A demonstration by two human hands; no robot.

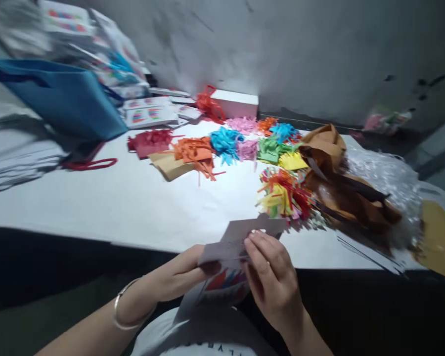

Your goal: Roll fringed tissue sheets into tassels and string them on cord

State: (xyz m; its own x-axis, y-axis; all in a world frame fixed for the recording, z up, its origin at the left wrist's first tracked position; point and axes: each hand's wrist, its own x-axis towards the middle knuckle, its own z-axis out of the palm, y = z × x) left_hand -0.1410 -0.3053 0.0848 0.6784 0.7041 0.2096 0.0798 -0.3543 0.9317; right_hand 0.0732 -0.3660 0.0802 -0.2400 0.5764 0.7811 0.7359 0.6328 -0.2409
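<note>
Both hands hold a printed cardboard box (228,249), partly folded, in front of my body at the table's near edge. Its plain greyish side faces up, and coloured print shows on the part underneath. My left hand (191,271) grips its left end, the fingertips hidden behind the card. On the right part, my right hand (272,277) is closed over a flap, fingers on top and thumb below. Just beyond the card lies a pile of multicoloured paper tassels (282,198).
Bundles of fringed tissue paper (226,141) cross the white table (133,207). A blue bin (70,99), a white stack (18,158) and finished-looking printed boxes (152,116) stand left. Brown bags (341,183) and clear plastic (385,173) lie right; a grey wall (300,54) rises behind.
</note>
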